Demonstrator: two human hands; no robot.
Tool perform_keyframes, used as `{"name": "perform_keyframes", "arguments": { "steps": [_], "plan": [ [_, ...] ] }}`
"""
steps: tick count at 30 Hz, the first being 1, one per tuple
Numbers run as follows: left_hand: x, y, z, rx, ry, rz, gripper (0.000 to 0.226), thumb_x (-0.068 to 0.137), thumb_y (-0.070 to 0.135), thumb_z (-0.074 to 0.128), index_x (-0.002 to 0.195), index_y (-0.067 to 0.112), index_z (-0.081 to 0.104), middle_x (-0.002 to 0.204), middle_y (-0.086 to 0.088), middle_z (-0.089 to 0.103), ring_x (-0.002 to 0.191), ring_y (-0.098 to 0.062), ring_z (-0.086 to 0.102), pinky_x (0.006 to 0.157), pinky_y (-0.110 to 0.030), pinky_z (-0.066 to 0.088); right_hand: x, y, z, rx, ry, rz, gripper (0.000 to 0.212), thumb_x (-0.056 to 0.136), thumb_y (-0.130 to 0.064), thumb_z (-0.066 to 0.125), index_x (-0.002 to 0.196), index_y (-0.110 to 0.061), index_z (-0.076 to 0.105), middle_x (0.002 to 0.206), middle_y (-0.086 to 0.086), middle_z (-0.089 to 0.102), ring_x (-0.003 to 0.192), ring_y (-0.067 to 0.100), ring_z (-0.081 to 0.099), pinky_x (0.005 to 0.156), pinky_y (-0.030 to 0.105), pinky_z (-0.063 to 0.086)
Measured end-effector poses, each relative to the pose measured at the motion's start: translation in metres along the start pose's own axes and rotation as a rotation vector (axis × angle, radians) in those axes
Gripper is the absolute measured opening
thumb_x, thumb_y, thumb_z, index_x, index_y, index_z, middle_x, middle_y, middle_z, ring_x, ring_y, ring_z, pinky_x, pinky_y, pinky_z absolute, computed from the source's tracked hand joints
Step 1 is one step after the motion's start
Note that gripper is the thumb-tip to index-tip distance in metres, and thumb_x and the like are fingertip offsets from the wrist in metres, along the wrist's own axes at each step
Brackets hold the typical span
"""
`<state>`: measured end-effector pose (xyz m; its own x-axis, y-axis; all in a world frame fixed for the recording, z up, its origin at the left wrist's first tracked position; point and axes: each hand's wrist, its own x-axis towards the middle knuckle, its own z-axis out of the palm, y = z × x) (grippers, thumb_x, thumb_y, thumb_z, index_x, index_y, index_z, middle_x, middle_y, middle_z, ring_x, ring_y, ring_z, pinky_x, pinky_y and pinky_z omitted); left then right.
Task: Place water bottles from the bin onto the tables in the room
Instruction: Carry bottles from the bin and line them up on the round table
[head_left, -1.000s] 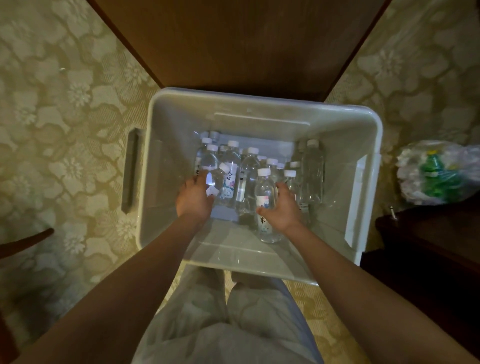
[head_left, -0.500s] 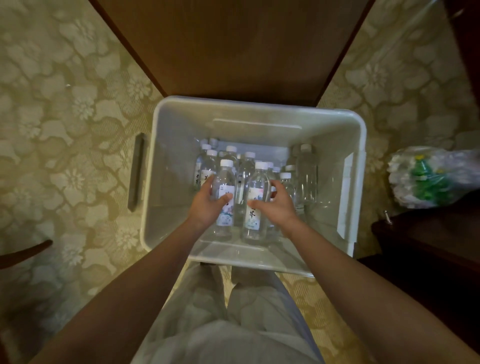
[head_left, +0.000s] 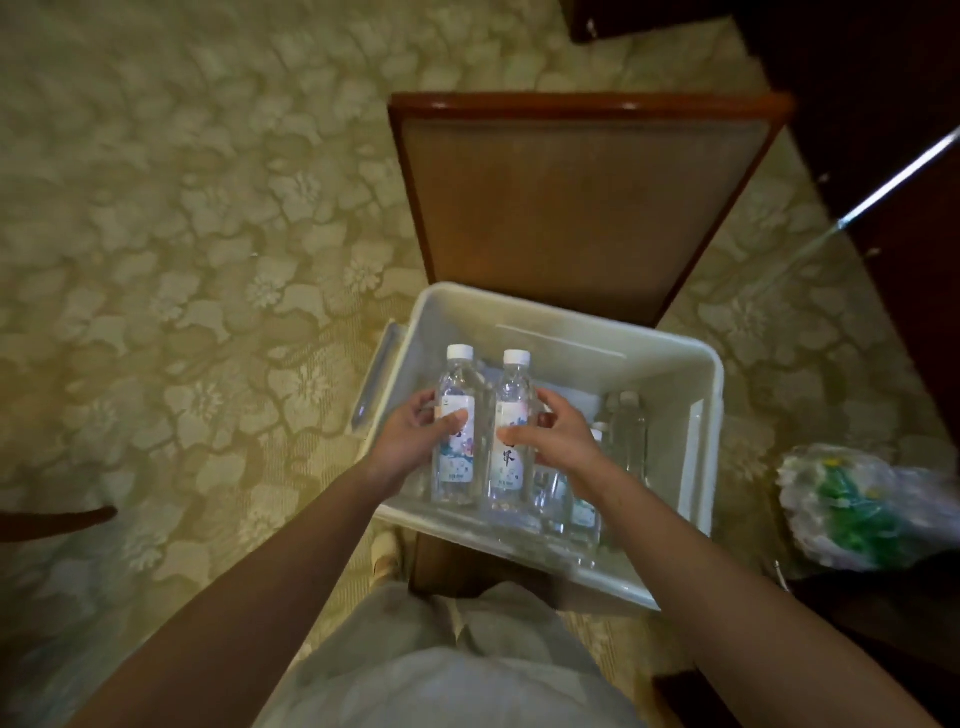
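Gripping one upright bottle each: left hand (head_left: 410, 439) wraps left bottle (head_left: 455, 441), right hand (head_left: 553, 441) wraps right bottle (head_left: 511, 439), both above bin (head_left: 706, 415). Risk: smooth plastic slipping, bottles knocking together, dropping onto remaining bottles (head_left: 623, 441).

A floral-patterned carpet (head_left: 182, 260) fills the left of the frame. A wooden chair (head_left: 571, 208) with a tan padded back stands at upper centre. A clear plastic bag (head_left: 862, 506) holding something green lies at lower right.
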<state>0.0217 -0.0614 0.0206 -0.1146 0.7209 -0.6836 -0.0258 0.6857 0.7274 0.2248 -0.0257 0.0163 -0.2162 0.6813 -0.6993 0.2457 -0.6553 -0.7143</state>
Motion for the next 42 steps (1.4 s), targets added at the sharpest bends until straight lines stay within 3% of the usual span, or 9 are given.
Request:
{"name": "perform_keyframes", "arguments": {
  "steps": [5, 11, 19, 23, 26, 30, 33, 39, 42],
  "plan": [
    [-0.034, 0.025, -0.03, -0.071, 0.041, 0.071, 0.059, 0.084, 0.017, 0.075, 0.137, 0.013, 0.048, 0.119, -0.005, 0.069, 0.1, -0.021, 0.07, 0.075, -0.04, 0.059, -0.026, -0.041, 0.027, -0.037, -0.041, -0.102, 0.068, 0.074, -0.01, 0.085, 0.133, -0.021, 0.054, 0.107, 0.004, 0.072, 0.091, 0.019, 0.072, 0.081, 0.039, 0.06],
    [-0.069, 0.059, -0.084, -0.191, 0.064, 0.191, 0.058, 0.083, 0.01, 0.076, 0.134, 0.012, 0.05, 0.111, -0.008, 0.073, 0.084, -0.016, 0.073, 0.061, -0.03, 0.058, -0.051, -0.093, 0.071, -0.044, -0.046, -0.264, 0.05, 0.072, -0.009, 0.087, 0.108, -0.031, 0.061, 0.105, 0.005, 0.074, 0.096, 0.024, 0.073, 0.09, 0.047, 0.058],
    [-0.118, 0.101, -0.184, -0.242, 0.046, 0.32, 0.048, 0.08, 0.003, 0.076, 0.121, 0.017, 0.056, 0.111, -0.015, 0.071, 0.083, -0.022, 0.071, 0.069, -0.037, 0.058, -0.08, -0.156, 0.154, -0.068, -0.065, -0.403, 0.066, 0.066, -0.015, 0.092, 0.124, -0.02, 0.061, 0.106, 0.001, 0.074, 0.095, 0.018, 0.073, 0.083, 0.042, 0.061],
    [-0.141, 0.114, -0.239, -0.24, 0.037, 0.38, 0.046, 0.08, -0.003, 0.073, 0.119, 0.017, 0.058, 0.104, -0.013, 0.074, 0.08, -0.022, 0.071, 0.07, -0.038, 0.059, -0.1, -0.181, 0.206, -0.044, -0.094, -0.476, 0.06, 0.071, -0.01, 0.088, 0.122, -0.021, 0.057, 0.102, 0.0, 0.073, 0.084, 0.012, 0.072, 0.059, 0.024, 0.054],
    [-0.159, 0.119, -0.281, -0.245, 0.044, 0.424, 0.051, 0.079, -0.003, 0.075, 0.121, 0.019, 0.056, 0.105, -0.013, 0.074, 0.081, -0.023, 0.07, 0.074, -0.039, 0.058, -0.111, -0.193, 0.247, -0.022, -0.096, -0.522, 0.061, 0.072, -0.01, 0.086, 0.124, -0.02, 0.055, 0.103, 0.0, 0.073, 0.084, 0.013, 0.073, 0.06, 0.025, 0.055],
    [-0.181, 0.119, -0.337, -0.243, 0.027, 0.494, 0.05, 0.078, -0.001, 0.076, 0.118, 0.021, 0.056, 0.103, -0.01, 0.075, 0.076, -0.019, 0.071, 0.065, -0.033, 0.057, -0.122, -0.206, 0.301, 0.029, -0.121, -0.574, 0.051, 0.073, -0.013, 0.085, 0.118, -0.021, 0.061, 0.099, -0.002, 0.075, 0.078, 0.011, 0.075, 0.062, 0.027, 0.059],
    [-0.194, 0.117, -0.376, -0.236, 0.033, 0.543, 0.051, 0.076, 0.003, 0.079, 0.117, 0.023, 0.057, 0.098, -0.004, 0.076, 0.074, -0.016, 0.072, 0.061, -0.03, 0.056, -0.126, -0.216, 0.34, 0.034, -0.128, -0.592, 0.071, 0.064, -0.019, 0.088, 0.13, -0.014, 0.061, 0.107, 0.005, 0.076, 0.087, 0.018, 0.076, 0.07, 0.034, 0.061],
    [-0.221, 0.119, -0.44, -0.258, 0.09, 0.598, 0.075, 0.059, 0.017, 0.084, 0.128, 0.016, 0.056, 0.1, 0.001, 0.077, 0.083, -0.011, 0.073, 0.064, -0.03, 0.056, -0.136, -0.243, 0.404, 0.001, -0.162, -0.627, 0.059, 0.072, -0.01, 0.085, 0.125, -0.013, 0.061, 0.1, 0.003, 0.077, 0.086, 0.019, 0.076, 0.067, 0.034, 0.062],
    [-0.228, 0.12, -0.464, -0.271, 0.147, 0.626, 0.071, 0.064, 0.014, 0.084, 0.13, 0.013, 0.057, 0.101, 0.003, 0.077, 0.085, -0.009, 0.073, 0.061, -0.027, 0.056, -0.137, -0.258, 0.429, -0.026, -0.196, -0.648, 0.053, 0.071, -0.01, 0.086, 0.118, -0.015, 0.062, 0.095, -0.001, 0.078, 0.085, 0.018, 0.076, 0.067, 0.034, 0.061]
  ]
}}
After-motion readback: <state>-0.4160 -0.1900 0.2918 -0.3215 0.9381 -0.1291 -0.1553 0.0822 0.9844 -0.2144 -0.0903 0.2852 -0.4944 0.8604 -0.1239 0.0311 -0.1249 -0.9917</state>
